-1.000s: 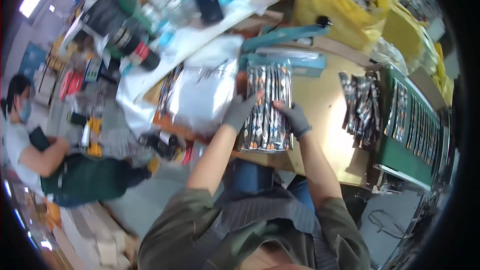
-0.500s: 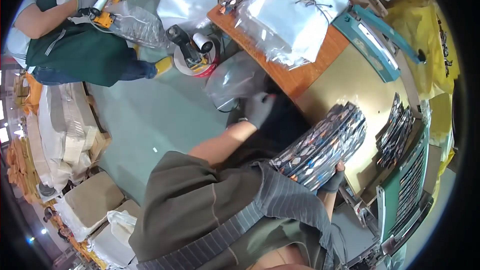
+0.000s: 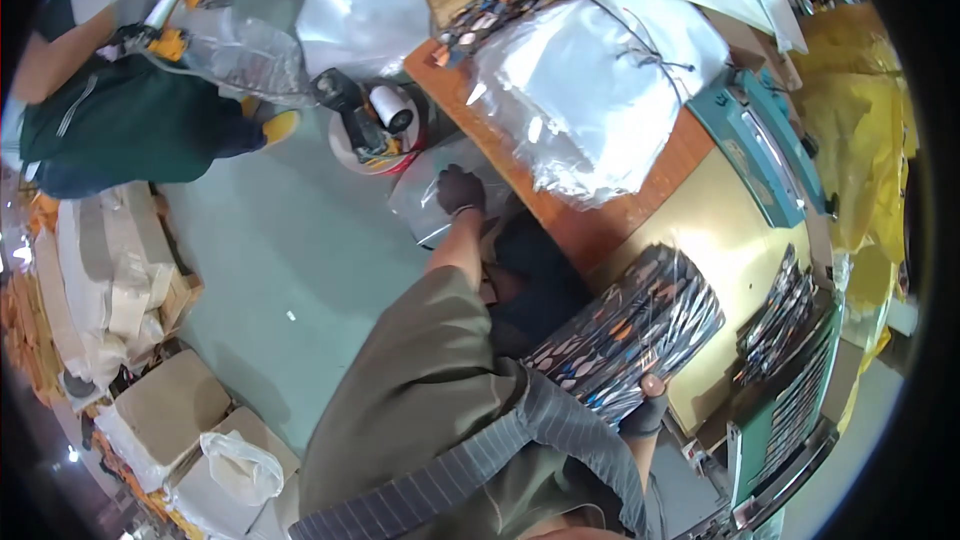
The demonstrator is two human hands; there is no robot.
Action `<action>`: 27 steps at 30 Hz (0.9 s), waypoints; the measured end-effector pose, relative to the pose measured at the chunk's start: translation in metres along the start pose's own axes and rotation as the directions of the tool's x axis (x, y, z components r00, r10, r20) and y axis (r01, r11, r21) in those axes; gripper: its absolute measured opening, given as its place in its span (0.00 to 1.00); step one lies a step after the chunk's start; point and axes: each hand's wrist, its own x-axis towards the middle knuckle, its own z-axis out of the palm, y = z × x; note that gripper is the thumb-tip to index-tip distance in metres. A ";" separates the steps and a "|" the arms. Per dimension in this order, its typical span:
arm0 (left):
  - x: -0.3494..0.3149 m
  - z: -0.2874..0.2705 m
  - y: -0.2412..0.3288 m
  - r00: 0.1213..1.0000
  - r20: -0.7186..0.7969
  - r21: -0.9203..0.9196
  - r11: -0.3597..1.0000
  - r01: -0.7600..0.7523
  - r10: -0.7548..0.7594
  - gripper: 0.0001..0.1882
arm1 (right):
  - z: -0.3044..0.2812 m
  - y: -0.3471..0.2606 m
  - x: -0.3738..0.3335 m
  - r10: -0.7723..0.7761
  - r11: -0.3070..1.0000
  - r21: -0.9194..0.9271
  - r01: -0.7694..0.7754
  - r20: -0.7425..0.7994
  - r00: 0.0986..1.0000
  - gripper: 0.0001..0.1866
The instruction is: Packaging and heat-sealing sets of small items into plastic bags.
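My right hand (image 3: pixel 645 412), in a dark fingerless glove, grips the near right edge of a thick stack of dark patterned packs (image 3: pixel 640 325), its thumb on top. The packs have white, orange and blue shapes and a shiny surface; they lean from my lap onto the tabletop. My left hand (image 3: pixel 462 190), in a dark glove, reaches down to a clear plastic bag (image 3: pixel 412 202) beside the table's left edge. Its back faces up and the fingers point downward, mostly hidden, so I cannot tell whether they hold the plastic.
Clear plastic bags (image 3: pixel 610 80) cover the orange-brown board (image 3: pixel 650 165). A teal bag sealer (image 3: pixel 750 145) stands at the right, near more patterned packs (image 3: pixel 775 315). A tape dispenser (image 3: pixel 350 105) rests on a round tub. Another person (image 3: pixel 120 120) works at the far left; cartons (image 3: pixel 180 405) stand lower left.
My left hand has moved left and away from me, over the plastic bag. My right hand and the stack have shifted slightly nearer. The view has turned a little.
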 end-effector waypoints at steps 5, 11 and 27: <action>-0.006 -0.121 -0.079 0.919 -0.305 -0.144 0.942 -0.303 0.249 0.14 | 0.020 0.007 0.086 0.343 0.936 -0.132 -0.328 0.561 0.754 0.24; -0.143 -0.294 -0.072 0.852 -0.133 -0.468 0.726 -0.504 0.506 0.14 | 0.190 -0.015 0.066 0.467 0.856 -0.490 -0.165 0.595 0.654 0.17; -0.293 -0.397 -0.075 0.566 -0.543 -0.522 0.279 -0.806 0.620 0.11 | 0.225 -0.161 -0.055 0.103 0.946 -0.229 0.228 0.882 0.460 0.16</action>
